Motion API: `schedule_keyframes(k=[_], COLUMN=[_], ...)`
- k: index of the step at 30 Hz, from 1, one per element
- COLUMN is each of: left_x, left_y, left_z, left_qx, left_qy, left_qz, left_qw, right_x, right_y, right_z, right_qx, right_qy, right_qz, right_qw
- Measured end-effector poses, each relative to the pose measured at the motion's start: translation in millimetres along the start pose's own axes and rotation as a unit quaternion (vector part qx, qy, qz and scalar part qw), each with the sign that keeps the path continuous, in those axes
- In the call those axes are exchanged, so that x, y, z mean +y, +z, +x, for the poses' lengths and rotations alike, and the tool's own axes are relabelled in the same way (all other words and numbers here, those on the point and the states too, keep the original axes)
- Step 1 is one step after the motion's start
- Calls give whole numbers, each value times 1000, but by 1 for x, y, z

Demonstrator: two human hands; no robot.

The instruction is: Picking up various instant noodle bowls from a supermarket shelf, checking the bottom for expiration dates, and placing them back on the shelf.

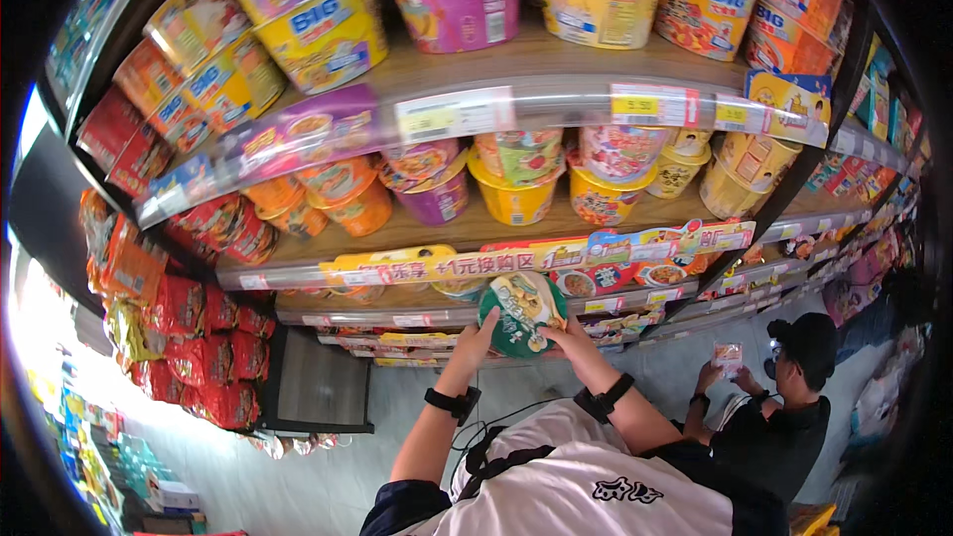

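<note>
A green instant noodle bowl (513, 335) with a picture of food on its lid is held between my two hands, in front of the lower shelves. My left hand (478, 335) grips its left side, the thumb along the rim. On the opposite side, my right hand (566, 337) closes round the edge. The lid is tilted up towards me, and the bowl's underside is hidden. Just behind it runs a shelf strip with a long promotional banner (437, 266). Yellow noodle cups (518, 197) stand in a row on the shelf above that strip.
Large noodle tubs (599, 0) fill the top shelf. Red noodle packs (179, 308) are stacked at the left, beside a dark shelf end (320, 377). A crouching person in black (784, 427) at the right holds a small pack (728, 357). Grey floor (397, 392) lies below.
</note>
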State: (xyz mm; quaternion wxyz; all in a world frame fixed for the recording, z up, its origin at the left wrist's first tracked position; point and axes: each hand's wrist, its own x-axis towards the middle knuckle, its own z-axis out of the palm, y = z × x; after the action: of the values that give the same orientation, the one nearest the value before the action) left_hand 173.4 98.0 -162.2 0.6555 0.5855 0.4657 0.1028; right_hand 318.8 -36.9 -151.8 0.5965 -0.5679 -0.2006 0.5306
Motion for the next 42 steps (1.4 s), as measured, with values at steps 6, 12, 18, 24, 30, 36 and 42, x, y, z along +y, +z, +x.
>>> schedule_keyframes(k=[6,12,18,24,30,36,42], left_x=[-16,-10,7,26,19,-8,-13], left_y=[20,42,51,67,76,86,110], left_z=[22,7,7,18,35,58,90], left_qx=[42,71,135,147,76,15,-4], left_qy=[38,8,47,217,257,173,173], left_qz=[-48,-105,-121,-270,-237,-81,-90], left_qw=[997,992,982,927,934,982,981], right_x=[25,28,-7,-1,-3,-15,-1], right_y=[-22,-48,-45,-38,-61,-142,-180], right_z=[41,59,51,69,71,41,81], right_qx=[-18,-85,-78,-74,-164,189,196], right_qy=[-160,-143,-40,-133,-73,-350,-339], right_qz=[-79,-68,-32,146,36,-359,-258], right_qw=[984,984,996,978,983,844,883])
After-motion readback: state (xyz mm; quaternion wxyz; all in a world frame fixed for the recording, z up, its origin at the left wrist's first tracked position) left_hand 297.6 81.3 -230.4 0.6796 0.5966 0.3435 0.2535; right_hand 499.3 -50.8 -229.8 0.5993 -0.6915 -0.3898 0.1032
